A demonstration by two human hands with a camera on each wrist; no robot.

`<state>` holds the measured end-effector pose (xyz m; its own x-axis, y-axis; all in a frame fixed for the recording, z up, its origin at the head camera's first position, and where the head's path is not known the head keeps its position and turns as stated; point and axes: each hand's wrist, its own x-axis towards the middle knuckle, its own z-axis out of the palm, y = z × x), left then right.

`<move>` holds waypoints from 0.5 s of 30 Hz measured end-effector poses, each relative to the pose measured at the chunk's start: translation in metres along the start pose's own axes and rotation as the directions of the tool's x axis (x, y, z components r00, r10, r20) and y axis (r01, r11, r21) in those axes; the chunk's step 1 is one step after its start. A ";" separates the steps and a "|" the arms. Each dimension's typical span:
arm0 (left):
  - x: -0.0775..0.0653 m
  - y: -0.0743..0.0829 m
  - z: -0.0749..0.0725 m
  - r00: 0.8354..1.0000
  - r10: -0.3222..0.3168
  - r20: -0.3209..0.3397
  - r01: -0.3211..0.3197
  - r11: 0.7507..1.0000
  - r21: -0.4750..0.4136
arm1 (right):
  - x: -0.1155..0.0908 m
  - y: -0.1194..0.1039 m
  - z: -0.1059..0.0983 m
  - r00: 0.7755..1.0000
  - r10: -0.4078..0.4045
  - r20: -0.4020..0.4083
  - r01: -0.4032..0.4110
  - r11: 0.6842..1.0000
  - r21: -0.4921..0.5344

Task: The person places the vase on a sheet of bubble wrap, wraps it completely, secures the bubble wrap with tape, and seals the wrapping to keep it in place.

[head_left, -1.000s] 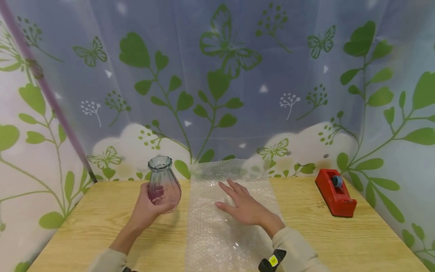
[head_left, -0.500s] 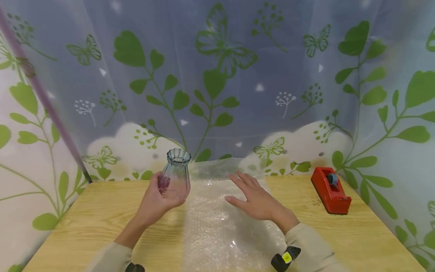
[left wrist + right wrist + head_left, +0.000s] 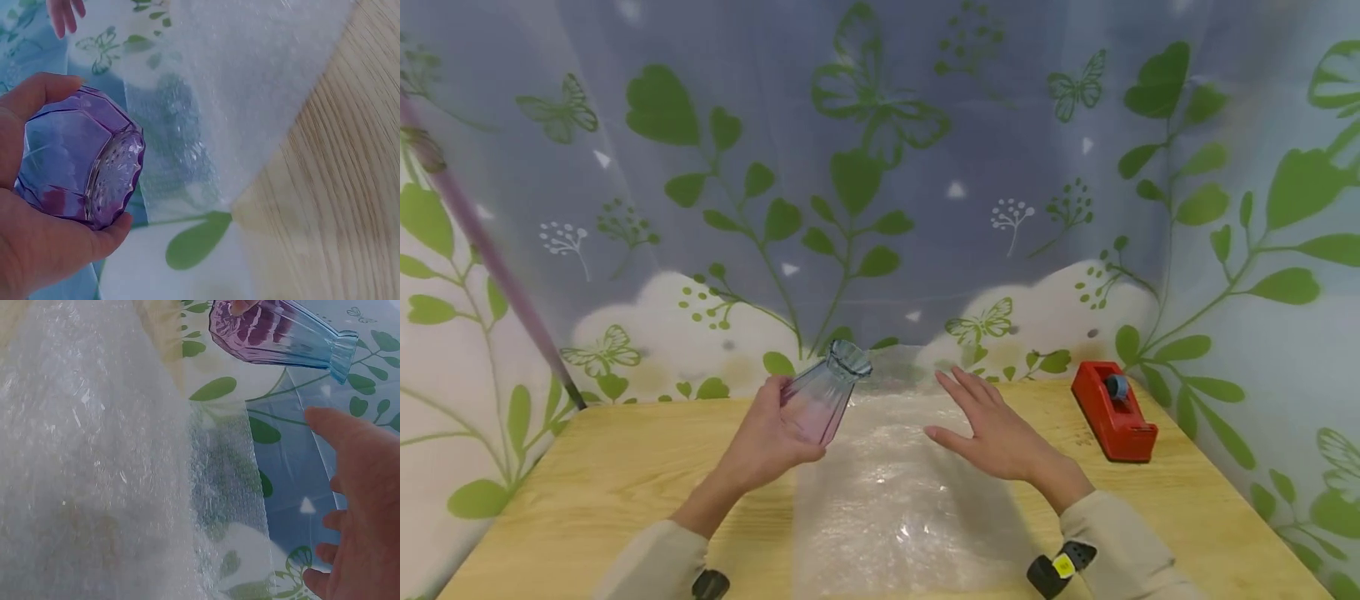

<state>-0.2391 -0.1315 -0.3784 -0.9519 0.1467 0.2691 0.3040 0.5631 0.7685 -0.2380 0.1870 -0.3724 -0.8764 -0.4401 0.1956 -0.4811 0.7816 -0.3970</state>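
A faceted glass vase (image 3: pixel 820 402), bluish at its flared rim and pink-purple toward the base, is gripped by my left hand (image 3: pixel 767 442). It tilts with its mouth to the right, above the left side of a bubble wrap sheet (image 3: pixel 910 517). In the left wrist view the vase's purple base (image 3: pixel 115 178) faces the camera, thumb and fingers round the body. My right hand (image 3: pixel 1000 429) hovers over the right part of the sheet, fingers extended and holding nothing. In the right wrist view this hand (image 3: pixel 369 506) is apart from the vase (image 3: pixel 281 334).
A red tape dispenser (image 3: pixel 1116 412) with a small roll stands at the right of the wooden table (image 3: pixel 625 467). Behind the table hangs a leaf-and-butterfly printed curtain (image 3: pixel 910 242); the bubble wrap's far end rises against it. A purple pole (image 3: pixel 497 258) leans at the left.
My left hand has carried the vase to the right, over the bubble wrap, and tipped it from near upright toward the right. My right hand has shifted right. The head view has turned slightly right.
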 end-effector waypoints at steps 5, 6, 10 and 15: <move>-0.001 0.003 0.012 0.999 0.052 -0.003 -0.051 0.995 0.082 | -0.007 0.006 -0.004 0.998 0.040 0.040 -0.036 0.995 -0.092; -0.001 0.003 0.014 0.998 0.062 -0.007 -0.061 0.993 0.106 | -0.009 0.007 -0.005 0.997 0.048 0.059 -0.042 0.993 -0.110; -0.002 0.003 0.021 0.994 0.110 -0.007 -0.107 0.979 0.173 | -0.018 0.012 -0.008 0.986 0.080 0.149 -0.055 0.985 -0.165; -0.003 0.004 0.029 0.983 0.179 0.033 -0.181 0.949 0.258 | -0.028 0.016 -0.011 0.979 0.084 0.186 -0.049 0.982 -0.185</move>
<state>-0.2356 -0.1058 -0.3930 -0.8831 0.2720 0.3824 0.4508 0.7177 0.5308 -0.2218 0.2165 -0.3747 -0.8943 -0.4473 -0.0092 -0.4331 0.8706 -0.2336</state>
